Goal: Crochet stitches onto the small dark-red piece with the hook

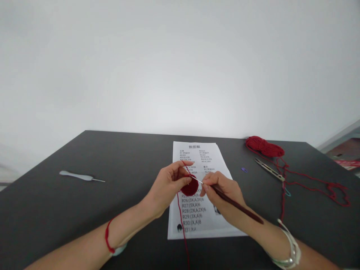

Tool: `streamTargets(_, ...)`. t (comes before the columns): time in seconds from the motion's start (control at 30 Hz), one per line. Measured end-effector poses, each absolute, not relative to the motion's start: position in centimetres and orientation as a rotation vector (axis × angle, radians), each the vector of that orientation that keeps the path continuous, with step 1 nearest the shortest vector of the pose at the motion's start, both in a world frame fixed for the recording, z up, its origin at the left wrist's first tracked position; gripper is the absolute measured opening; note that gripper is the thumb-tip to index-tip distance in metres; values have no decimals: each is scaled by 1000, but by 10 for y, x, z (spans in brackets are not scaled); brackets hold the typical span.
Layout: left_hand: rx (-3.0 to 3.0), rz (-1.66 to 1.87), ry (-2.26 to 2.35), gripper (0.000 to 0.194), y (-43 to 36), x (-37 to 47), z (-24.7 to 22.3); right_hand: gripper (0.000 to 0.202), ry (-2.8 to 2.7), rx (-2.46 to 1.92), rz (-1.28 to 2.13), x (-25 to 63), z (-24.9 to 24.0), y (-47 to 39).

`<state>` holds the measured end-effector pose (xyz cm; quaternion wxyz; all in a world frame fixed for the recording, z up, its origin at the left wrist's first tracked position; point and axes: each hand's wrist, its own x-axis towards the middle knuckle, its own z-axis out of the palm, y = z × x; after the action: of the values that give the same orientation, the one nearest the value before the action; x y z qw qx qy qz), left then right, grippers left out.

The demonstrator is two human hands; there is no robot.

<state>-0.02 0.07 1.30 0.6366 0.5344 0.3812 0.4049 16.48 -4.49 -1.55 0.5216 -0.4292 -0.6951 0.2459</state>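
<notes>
Beneath both hands lies a dark table, and directly under them a printed pattern sheet with rows of stitch counts, its lower lines partly covered by the wrists. Well beyond the right hand, toward the far right corner, sits a skein of red yarn; a loose strand trails from it across the table to the right of that hand. Just short of the skein lie small scissors. Far out to the left of the left hand rests a spare hook with a pale handle. The left hand is closed in a pinch on a small round red crochet piece, held above the sheet, with working yarn running over its forefinger and hanging down toward the person. The right hand is closed around a dark-handled crochet hook, whose metal tip meets the edge of the red piece. A tiny purple stitch marker lies beyond the right hand.
</notes>
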Motion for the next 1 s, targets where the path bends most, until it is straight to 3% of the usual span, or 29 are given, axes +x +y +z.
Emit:
streamTargets(0.3, 1154, 972, 935, 31, -5, 5, 7, 17, -1848, -1016, 157, 149, -38, -47)
streamTargets(0.5, 958, 818, 817, 41, 0, 2, 9, 15, -2198, -767, 51, 169, -24, -29)
streamTargets(0.63, 893, 784, 771, 40, 2, 1, 7, 16, -2245, -794, -321, 166, -19, -31)
streamTargets(0.8, 1142, 937, 845, 40, 2, 3, 6, 14, -2006, -977, -26, 154, -30, -38)
streamTargets(0.93, 1460, 1051, 914, 9, 5, -1, 6, 16, -1987, -877, 65, 162, -26, -39)
streamTargets(1.0, 1571, 1042, 933, 9, 7, -3, 7, 17, -2045, -810, 34, 166, -21, -40)
